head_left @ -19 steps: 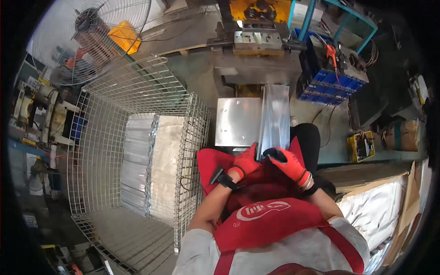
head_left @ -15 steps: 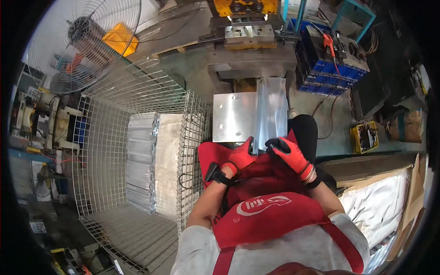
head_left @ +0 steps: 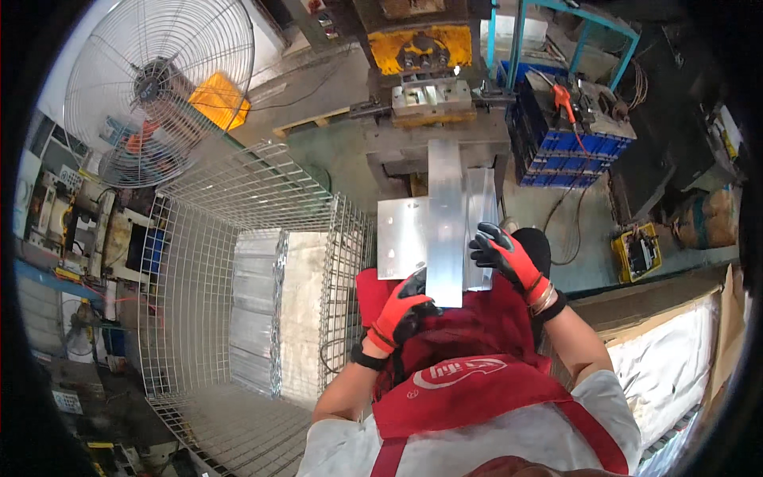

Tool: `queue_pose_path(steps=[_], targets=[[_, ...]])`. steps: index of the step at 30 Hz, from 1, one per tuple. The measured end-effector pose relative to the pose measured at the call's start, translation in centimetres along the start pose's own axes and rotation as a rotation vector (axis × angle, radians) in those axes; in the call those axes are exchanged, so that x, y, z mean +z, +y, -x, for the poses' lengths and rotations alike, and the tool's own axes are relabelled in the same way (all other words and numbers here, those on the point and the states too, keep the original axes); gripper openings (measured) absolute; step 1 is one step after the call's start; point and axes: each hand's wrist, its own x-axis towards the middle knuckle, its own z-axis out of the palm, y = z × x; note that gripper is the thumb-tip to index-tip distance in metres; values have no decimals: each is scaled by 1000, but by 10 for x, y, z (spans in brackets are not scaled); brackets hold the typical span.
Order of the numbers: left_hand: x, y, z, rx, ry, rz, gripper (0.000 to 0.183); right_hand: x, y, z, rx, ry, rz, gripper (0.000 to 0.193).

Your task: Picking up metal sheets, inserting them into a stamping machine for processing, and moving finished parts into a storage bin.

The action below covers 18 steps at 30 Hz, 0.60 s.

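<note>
silvery metal makes up the long strip (head_left: 443, 230) in the middle of the head view; it points away from the person's lap, overlapping a square metal plate (head_left: 401, 238) at its left and other strips (head_left: 479, 207) at its right. the left hand (head_left: 403, 308), in a red glove with black fingers, grasps the long strip by its left edge near the lower end, thumb by the corner. the right hand (head_left: 509, 258), gloved alike, is released, fingers parted and curved just beside the other strips; i cannot tell whether a fingertip touches them. a red apron (head_left: 469, 397) covers the person's front. ahead stands a press (head_left: 421, 49) with a yellow front, a metal block (head_left: 431, 97) below it. to the left, a wire cage (head_left: 340, 262) holds silvery sheets (head_left: 256, 310), with a round fan (head_left: 155, 83) beyond. to the right, blue crates (head_left: 556, 145) bear a red air gun (head_left: 563, 102); nearer are a yellow basket (head_left: 642, 274) and white wrapping (head_left: 664, 370) inside a carton (head_left: 725, 314).
</note>
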Motion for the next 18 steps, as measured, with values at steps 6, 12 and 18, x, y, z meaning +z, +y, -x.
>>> queue_pose_path(steps=[6,12,18], targets=[[20,30,-52,3,-72,-33,49,4,-14,-83,-717,-262,552,53],[-5,29,-104,-142,-63,108,32,25,-28,-132,-687,-28,389,29],[-8,27,-136,-185,-11,161,33,25,-29,-159,-488,-85,191,29]])
